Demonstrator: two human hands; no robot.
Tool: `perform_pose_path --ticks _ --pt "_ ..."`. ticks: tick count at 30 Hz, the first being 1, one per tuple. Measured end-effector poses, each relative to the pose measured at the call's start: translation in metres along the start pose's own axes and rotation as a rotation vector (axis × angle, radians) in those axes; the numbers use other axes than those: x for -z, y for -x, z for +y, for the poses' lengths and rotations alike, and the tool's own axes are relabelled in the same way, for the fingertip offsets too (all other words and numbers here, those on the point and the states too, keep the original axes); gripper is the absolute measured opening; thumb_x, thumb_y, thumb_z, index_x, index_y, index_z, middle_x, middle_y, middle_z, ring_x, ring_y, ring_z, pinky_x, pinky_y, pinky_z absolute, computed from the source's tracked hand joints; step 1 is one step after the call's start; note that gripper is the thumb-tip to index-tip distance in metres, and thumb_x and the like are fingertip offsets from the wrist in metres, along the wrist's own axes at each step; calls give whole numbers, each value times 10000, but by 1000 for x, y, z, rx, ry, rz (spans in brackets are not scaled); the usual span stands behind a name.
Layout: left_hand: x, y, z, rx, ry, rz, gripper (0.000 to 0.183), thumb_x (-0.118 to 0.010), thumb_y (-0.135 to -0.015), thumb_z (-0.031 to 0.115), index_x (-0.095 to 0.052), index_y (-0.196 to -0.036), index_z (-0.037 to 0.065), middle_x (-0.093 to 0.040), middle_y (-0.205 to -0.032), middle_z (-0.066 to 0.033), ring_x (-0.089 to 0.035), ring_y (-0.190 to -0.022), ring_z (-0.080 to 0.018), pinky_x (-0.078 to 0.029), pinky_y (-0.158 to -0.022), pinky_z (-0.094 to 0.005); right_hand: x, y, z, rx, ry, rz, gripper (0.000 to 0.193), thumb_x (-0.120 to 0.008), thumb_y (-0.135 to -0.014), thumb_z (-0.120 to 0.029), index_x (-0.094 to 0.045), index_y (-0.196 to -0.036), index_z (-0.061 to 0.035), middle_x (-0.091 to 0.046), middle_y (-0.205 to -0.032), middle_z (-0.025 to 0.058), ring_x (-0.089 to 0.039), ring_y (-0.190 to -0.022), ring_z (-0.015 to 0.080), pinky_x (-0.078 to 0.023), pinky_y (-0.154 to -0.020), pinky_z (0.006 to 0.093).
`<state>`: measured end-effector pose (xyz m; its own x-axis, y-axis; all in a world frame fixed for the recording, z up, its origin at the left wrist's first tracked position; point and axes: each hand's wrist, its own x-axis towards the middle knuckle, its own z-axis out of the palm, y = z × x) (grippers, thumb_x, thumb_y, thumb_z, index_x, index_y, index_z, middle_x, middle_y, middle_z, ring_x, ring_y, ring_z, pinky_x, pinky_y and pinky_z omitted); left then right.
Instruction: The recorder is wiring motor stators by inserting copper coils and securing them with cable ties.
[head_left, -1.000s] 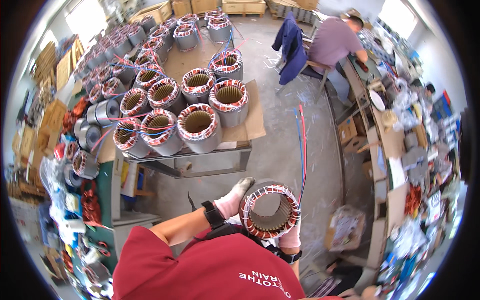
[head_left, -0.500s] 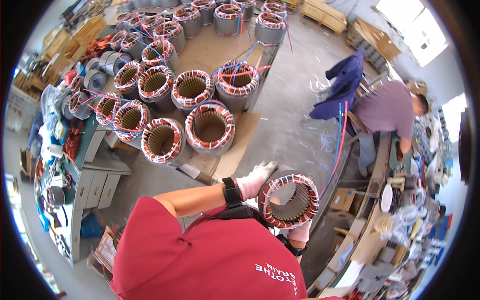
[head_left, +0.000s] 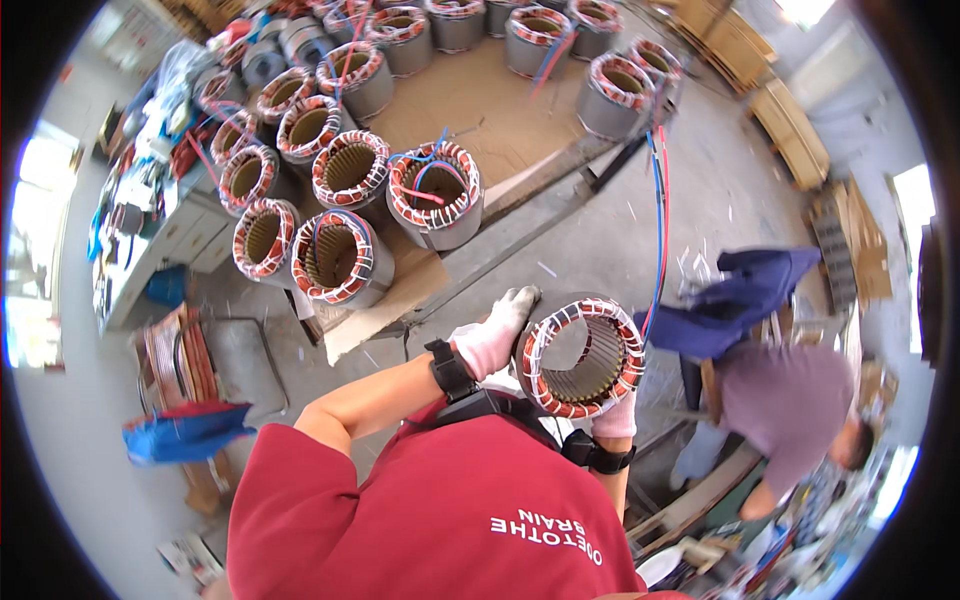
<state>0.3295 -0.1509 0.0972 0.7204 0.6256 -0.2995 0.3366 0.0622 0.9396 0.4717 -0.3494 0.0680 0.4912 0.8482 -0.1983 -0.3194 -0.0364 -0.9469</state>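
Close before the red shirt [head_left: 430, 510], the left hand [head_left: 497, 333] clasps the side of a grey stator [head_left: 600, 368]; the right hand [head_left: 616, 416] sits at its lower right, fingers hidden, its grip impossible to tell. Other stators [head_left: 450, 232] stand on the bench [head_left: 555, 166], ahead-left.

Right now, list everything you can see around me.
Held stator: one, grey with red-and-white end, centre
Leads: several, red and blue, from held stator
Other stators: over a dozen, grey and red, upper left
Cardboard: at least one sheet, brown, beneath them
Jacket: one, dark blue, right
Co-worker: one, purple-grey top, lower right
Wooden crates: at least two, tan, upper right
Drawer cabinet: one, pale, left
Shirt: one, red, bottom
Wristbands: two, black, centre
Left hand: one, white-and-pink gloved, fingers on held stator's left
Right hand: one, pink gloved, stator's lower right, mostly hidden
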Motion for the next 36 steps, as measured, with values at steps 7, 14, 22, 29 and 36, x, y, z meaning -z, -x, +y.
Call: perform_pose_path --ticks 7,14,22,29,36 --pt "8 -81 26 -261 -315 231 454 -551 -761 3 -426 -1196 -38 -468 -1141 -260 -455 -1093 -395 -349 -978 -407 37 -132 -53 270 779 -370 388 -429 -929 -83 -357 -1307 -41 -500 -1245 62 -475 -1141 180 -363 -994 329" --pt "24 -153 65 143 128 398 342 -516 -793 6 -483 -1133 -1 -496 -1119 -206 -484 -1042 -330 -384 -918 -369 34 -243 -81 -22 362 -318 359 -423 -913 -43 -414 -1271 -24 -531 -1217 79 -524 -1090 187 -426 -931 331" --pt "85 -249 -3 -8 457 609 281 -418 -918 336 -559 -949 95 -614 -825 -55 -563 -755 -171 -460 -729 -345 -17 -382 -101 177 602 -678 464 -541 -832 0 -393 -1271 -29 -529 -1207 101 -510 -1106 168 -435 -905 308" --pt "161 -243 55 206 1354 792 281 -403 -949 314 -548 -931 74 -645 -870 -68 -609 -772 -169 -508 -752 -313 -104 -474 -65 -558 -544 -790 512 -468 -897 -18 -274 -1369 -62 -413 -1340 80 -449 -1186 176 -408 -974 335" --pt "221 -234 31 172 1354 1042 294 -393 -942 329 -552 -911 84 -648 -850 -83 -614 -753 -204 -516 -748 -368 -192 -520 -6 -886 -510 -743 392 -408 -935 -343 -544 -1175 -63 -599 -1144 77 -556 -1051 216 -455 -913 366"
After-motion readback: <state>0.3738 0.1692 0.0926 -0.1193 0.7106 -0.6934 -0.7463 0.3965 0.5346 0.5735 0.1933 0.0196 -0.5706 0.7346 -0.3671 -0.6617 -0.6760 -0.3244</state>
